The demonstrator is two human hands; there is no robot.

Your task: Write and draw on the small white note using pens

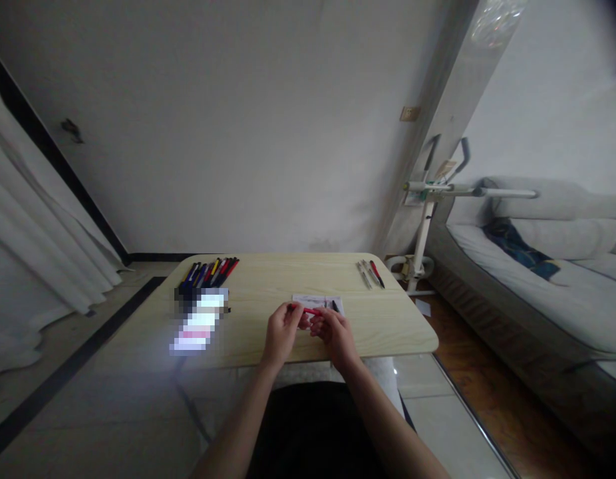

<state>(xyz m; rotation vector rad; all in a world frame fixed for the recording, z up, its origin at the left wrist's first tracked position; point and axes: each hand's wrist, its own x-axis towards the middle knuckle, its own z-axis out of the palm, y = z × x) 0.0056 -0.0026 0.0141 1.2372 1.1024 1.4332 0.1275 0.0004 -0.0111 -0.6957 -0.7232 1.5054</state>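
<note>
Both my hands meet over the near middle of the table, holding a red pen (309, 311) roughly level between them. My left hand (283, 327) pinches the pen's left end. At the other end, the fingers of my right hand (334, 329) are closed on it. Beneath and just behind the hands lies a white sheet of paper (318, 299) with dark marks on it, partly hidden by them. A small black piece (334, 305), perhaps a pen cap, rests on the paper's right side.
Several pens (208, 273) lie in a row at the table's back left. In front of them is a pixelated bright screen (201, 320). A few more pens (370, 273) lie at the back right. The wooden table (268, 276) stands near a wall, with exercise equipment (424, 233) and a sofa (537, 293) rightward.
</note>
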